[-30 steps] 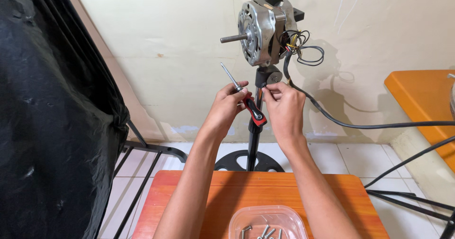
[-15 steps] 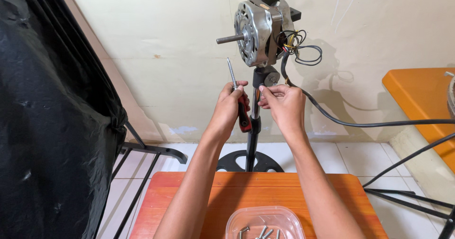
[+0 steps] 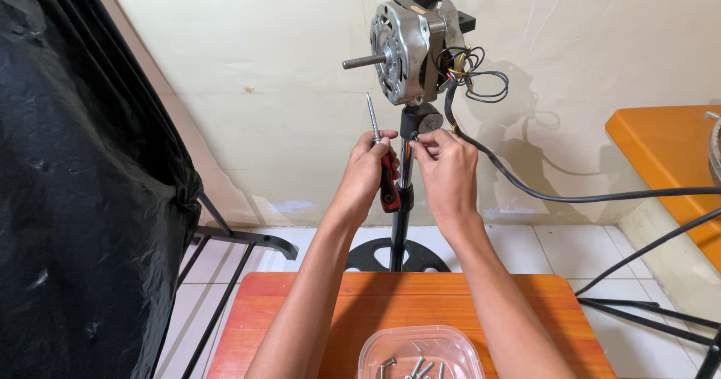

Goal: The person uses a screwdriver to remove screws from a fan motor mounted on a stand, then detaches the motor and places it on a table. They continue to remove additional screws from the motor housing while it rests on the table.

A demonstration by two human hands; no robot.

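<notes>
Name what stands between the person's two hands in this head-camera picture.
In the head view, the fan stand's upright metal pole stands between the left hand, which holds a red-handled screwdriver, and the right hand, just under the bare fan motor.

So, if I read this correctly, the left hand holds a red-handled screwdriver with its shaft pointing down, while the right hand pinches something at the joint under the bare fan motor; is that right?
Not quite: in the head view the screwdriver in the left hand has its shaft pointing up, not down. The rest stands: the handle is red, and the right hand pinches at the joint under the bare fan motor.
</notes>
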